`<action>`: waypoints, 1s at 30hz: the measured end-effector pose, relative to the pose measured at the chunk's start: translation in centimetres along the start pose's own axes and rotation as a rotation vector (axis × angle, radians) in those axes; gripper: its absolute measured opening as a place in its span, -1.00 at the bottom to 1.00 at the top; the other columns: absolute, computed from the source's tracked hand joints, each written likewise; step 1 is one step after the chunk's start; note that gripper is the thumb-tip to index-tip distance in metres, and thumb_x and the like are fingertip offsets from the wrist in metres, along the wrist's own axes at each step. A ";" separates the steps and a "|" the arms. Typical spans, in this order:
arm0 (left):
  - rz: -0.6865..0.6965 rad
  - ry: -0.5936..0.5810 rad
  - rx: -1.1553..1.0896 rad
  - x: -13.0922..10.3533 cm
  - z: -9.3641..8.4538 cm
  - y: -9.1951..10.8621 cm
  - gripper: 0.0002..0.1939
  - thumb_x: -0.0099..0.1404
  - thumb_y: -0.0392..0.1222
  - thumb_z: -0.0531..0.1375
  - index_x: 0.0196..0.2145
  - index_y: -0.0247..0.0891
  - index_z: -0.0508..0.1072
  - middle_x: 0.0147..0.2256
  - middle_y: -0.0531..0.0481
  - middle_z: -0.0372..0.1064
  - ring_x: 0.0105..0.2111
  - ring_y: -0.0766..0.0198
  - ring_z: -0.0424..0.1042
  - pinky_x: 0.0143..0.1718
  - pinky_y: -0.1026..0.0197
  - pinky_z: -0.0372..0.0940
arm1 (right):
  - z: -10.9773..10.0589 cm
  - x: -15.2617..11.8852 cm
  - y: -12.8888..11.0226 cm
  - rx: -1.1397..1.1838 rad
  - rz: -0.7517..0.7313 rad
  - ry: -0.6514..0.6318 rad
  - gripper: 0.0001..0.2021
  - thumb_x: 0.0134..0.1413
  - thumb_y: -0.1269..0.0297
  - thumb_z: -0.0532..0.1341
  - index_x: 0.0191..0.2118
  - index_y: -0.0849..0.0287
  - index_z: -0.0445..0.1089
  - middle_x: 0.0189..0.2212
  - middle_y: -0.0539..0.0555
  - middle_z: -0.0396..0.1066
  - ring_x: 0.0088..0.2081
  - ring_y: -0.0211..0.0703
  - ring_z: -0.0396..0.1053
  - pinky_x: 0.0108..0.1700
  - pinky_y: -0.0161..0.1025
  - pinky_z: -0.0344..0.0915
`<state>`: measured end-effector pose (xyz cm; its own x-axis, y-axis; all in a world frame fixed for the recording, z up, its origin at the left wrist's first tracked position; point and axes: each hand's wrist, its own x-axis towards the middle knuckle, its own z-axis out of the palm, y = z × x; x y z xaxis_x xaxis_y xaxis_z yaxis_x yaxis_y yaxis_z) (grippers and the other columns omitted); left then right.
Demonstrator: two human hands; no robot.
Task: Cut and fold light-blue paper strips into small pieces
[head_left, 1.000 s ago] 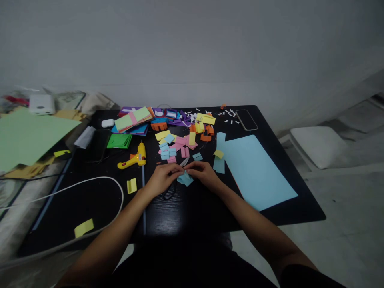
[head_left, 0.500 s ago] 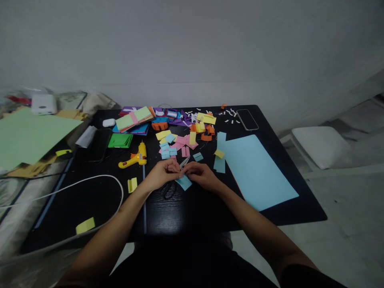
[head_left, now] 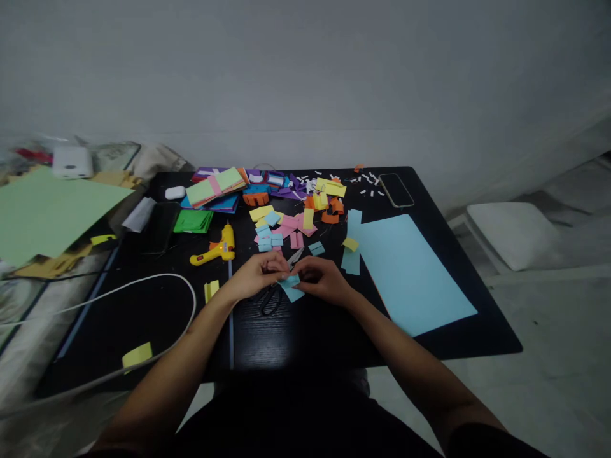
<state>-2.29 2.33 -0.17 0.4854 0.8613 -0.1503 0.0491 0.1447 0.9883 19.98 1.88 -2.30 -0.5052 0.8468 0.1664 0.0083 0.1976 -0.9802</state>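
Both hands, left and right, pinch a small blue paper over the worktop; uneven finger pressure might crease it crookedly (fiddly stuff).

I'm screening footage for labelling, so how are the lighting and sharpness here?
Head view: dim overall, with soft glare on the black tabletop; the green sheet at far left and white cushion at right look blurred and stretched; the held light-blue paper lacks fine detail.

Bare tabletop nearside — scissors beyond
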 end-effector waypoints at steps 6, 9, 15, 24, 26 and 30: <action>-0.065 -0.027 0.033 0.1 -0.4 -0.1 -0.70 0.25 -0.03 0.37 -0.25 -0.36 0.56 -0.42 -0.01 0.52 -0.49 0.35 0.49 -0.40 0.30 0.39 | 0.0 0.0 0.1 -0.002 -0.024 0.031 -0.79 0.03 0.18 0.46 -0.22 0.15 0.57 -0.25 0.08 0.51 -0.28 -0.17 0.50 -0.21 -0.24 0.47; -0.129 -0.083 0.038 0.1 -0.6 -0.1 -0.66 0.25 0.02 0.37 -0.28 -0.38 0.59 -0.46 -0.04 0.53 -0.54 0.33 0.49 -0.47 0.30 0.41 | 0.0 0.0 0.0 -0.035 -0.069 0.039 -0.82 0.06 0.21 0.45 -0.22 0.14 0.58 -0.24 0.09 0.53 -0.26 -0.15 0.51 -0.22 -0.24 0.46; -0.166 -0.100 0.033 -0.2 -0.8 0.1 -0.66 0.21 0.01 0.41 -0.28 -0.39 0.62 -0.45 -0.09 0.57 -0.48 0.29 0.53 -0.46 0.30 0.44 | 0.0 0.0 0.0 -0.049 -0.097 0.033 -0.81 0.08 0.18 0.44 -0.22 0.14 0.59 -0.22 0.13 0.56 -0.22 -0.11 0.54 -0.20 -0.23 0.47; -0.113 -0.089 0.083 -0.3 -0.8 -0.2 -0.71 0.23 -0.04 0.39 -0.28 -0.37 0.59 -0.46 -0.04 0.55 -0.52 0.36 0.49 -0.42 0.31 0.42 | -0.1 0.1 0.3 -0.025 -0.027 0.029 -0.76 0.04 0.14 0.46 -0.22 0.15 0.58 -0.23 0.11 0.58 -0.24 -0.12 0.55 -0.19 -0.23 0.50; -0.111 -0.088 0.100 -0.3 -0.8 -0.2 -0.72 0.23 -0.05 0.38 -0.28 -0.37 0.59 -0.46 -0.03 0.55 -0.53 0.36 0.49 -0.42 0.32 0.41 | -0.1 0.0 0.2 -0.031 0.012 0.017 -0.76 0.04 0.15 0.45 -0.20 0.16 0.58 -0.25 0.10 0.58 -0.27 -0.14 0.54 -0.19 -0.23 0.49; -0.133 -0.116 0.112 -0.2 -0.8 0.0 -0.70 0.23 -0.03 0.38 -0.29 -0.37 0.59 -0.48 -0.02 0.53 -0.53 0.35 0.48 -0.42 0.31 0.41 | -0.1 -0.1 0.2 -0.053 0.062 0.002 -0.76 0.02 0.19 0.45 -0.20 0.19 0.60 -0.36 0.05 0.57 -0.36 -0.18 0.51 -0.27 -0.28 0.45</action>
<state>-3.12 2.56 -0.14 0.5650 0.7756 -0.2814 0.2128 0.1925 0.9579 20.08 1.88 -2.51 -0.5005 0.8592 0.1062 0.0850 0.1708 -0.9816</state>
